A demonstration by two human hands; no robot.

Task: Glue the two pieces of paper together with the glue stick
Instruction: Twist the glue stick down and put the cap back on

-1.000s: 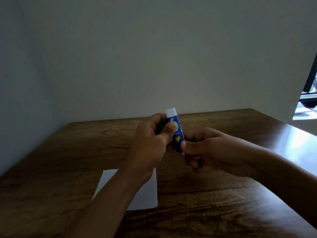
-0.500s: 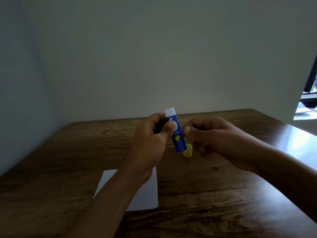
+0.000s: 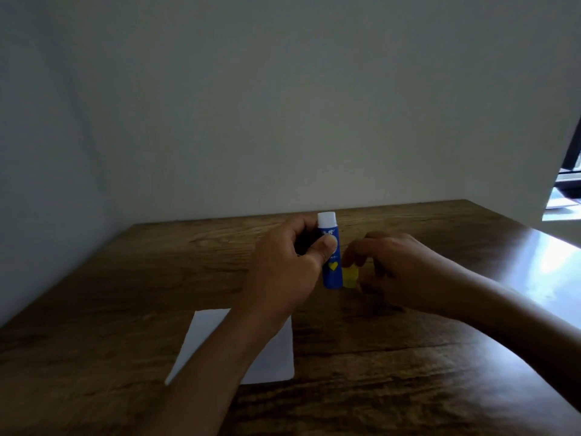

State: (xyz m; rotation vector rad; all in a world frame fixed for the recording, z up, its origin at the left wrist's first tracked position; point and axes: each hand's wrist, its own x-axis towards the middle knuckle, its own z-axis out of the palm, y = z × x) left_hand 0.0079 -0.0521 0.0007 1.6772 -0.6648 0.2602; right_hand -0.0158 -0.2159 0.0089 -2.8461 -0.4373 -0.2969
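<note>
My left hand [image 3: 284, 262] grips the blue glue stick [image 3: 330, 256] near centre frame, thumb across its label, white glue end up. The stick is upright, lower end just above the table [image 3: 125, 294]. My right hand [image 3: 394, 262] is just right of it, fingertips on top of the yellow cap [image 3: 350, 277], which stands on the table beside the stick; pinched or merely touched, cannot tell. White paper [image 3: 276, 357] lies flat, lower centre, partly under my left forearm.
</note>
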